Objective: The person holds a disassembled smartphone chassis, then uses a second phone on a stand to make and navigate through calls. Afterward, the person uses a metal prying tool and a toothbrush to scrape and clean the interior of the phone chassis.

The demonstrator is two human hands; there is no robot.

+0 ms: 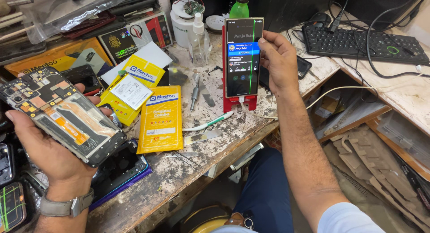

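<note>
Left hand [47,148] grasps an opened phone [60,114]; right hand [278,63] pinches the lit phone [242,56] standing above yellow packets [160,119], beside a spray bottle [199,38].

I count two yellow flat packets [160,119] on the worn wooden workbench [188,170], left of the lit phone on its red stand [242,58]. Behind that phone I see one green plastic bottle [239,7], one clear spray bottle [198,36]; to its right, one black keyboard [363,42].
</note>
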